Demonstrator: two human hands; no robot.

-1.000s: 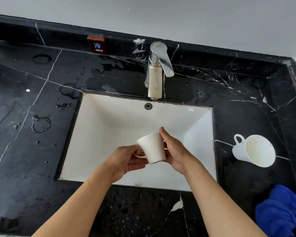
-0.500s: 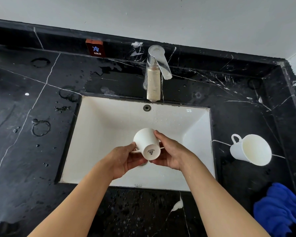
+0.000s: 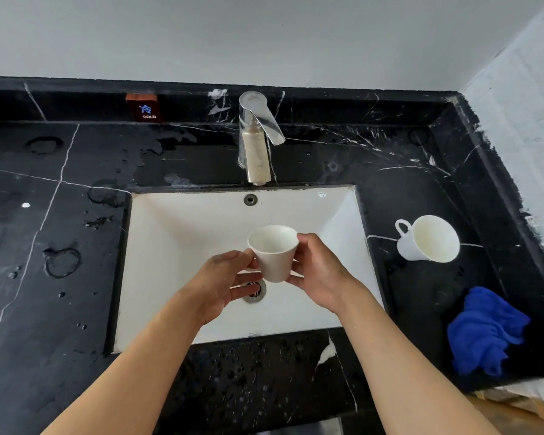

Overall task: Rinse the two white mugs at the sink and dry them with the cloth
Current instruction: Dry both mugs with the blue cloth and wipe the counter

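Both hands over the white sink basin (image 3: 176, 277). Held mug (image 3: 272, 254) upright, mouth tilted slightly away toward 12 o'clock, just above the drain (image 3: 254, 291). Left hand (image 3: 222, 282) at the mug's 9 o'clock: thumb and fingertips closed on its lower side, the rest of the fingers curled under. Right hand (image 3: 319, 274) at its 3 o'clock: thumb on the near rim, fingers wrapped round the far side and base. The mug's handle is hidden; cannot tell which hand has it.

Faucet (image 3: 258, 142) at 12 o'clock behind the basin, lever swung toward 4 o'clock; no water stream visible. Overflow hole (image 3: 250, 199) on the back wall of the basin below the spout.

Second mug (image 3: 427, 240) lies on its side on the black marble counter (image 3: 44, 340) at 3 o'clock, well apart from the hands, mouth facing the viewer, handle pointing toward 10 o'clock.

Blue cloth (image 3: 484, 332) crumpled at 4 o'clock, near the counter's front right corner, apart from the second mug.

Counter wet: droplets and ring marks at 9 o'clock. A small "COLD" label (image 3: 145, 109) on the backsplash at 11 o'clock.
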